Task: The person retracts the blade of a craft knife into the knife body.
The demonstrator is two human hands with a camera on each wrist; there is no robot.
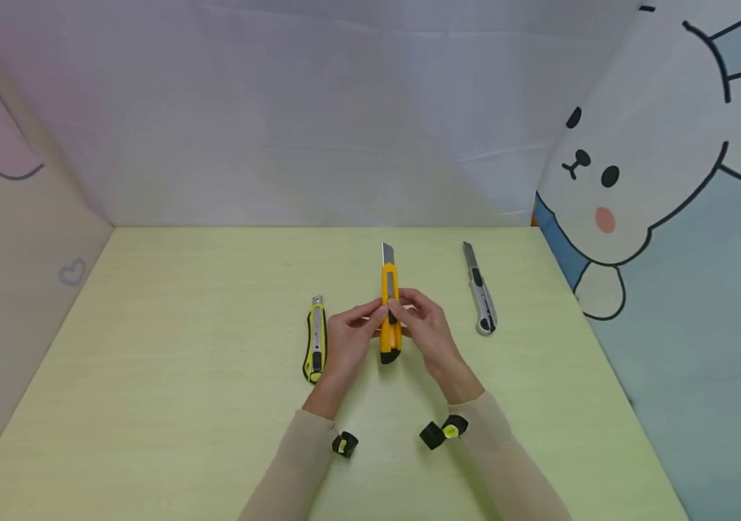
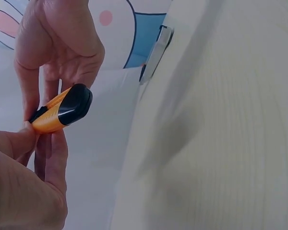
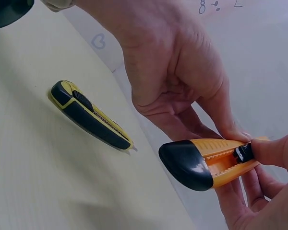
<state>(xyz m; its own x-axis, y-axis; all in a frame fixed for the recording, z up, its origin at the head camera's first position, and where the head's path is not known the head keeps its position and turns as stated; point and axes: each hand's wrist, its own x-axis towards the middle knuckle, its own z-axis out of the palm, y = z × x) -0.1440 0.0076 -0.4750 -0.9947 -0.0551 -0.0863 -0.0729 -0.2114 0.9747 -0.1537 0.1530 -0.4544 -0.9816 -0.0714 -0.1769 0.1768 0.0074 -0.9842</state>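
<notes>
Both hands hold an orange utility knife (image 1: 391, 340) above the table, its black end toward me and its blade (image 1: 388, 254) extended away. My left hand (image 1: 347, 341) pinches the body from the left side, thumb on top. From the right, my right hand (image 1: 434, 339) grips it too; in the right wrist view its thumb touches the black slider (image 3: 243, 152). Fingers of both hands lie under the body. Left of my left hand, a yellow-and-black utility knife (image 1: 315, 340) lies on the table. A silver utility knife (image 1: 480, 293) lies to the right, blade extended.
The pale wooden table (image 1: 181, 376) meets a white backdrop (image 1: 318, 130) at its far edge. Printed cloth with a cartoon animal (image 1: 631, 145) hangs on the right. Small black wrist cameras (image 1: 433, 435) sit at both sleeves.
</notes>
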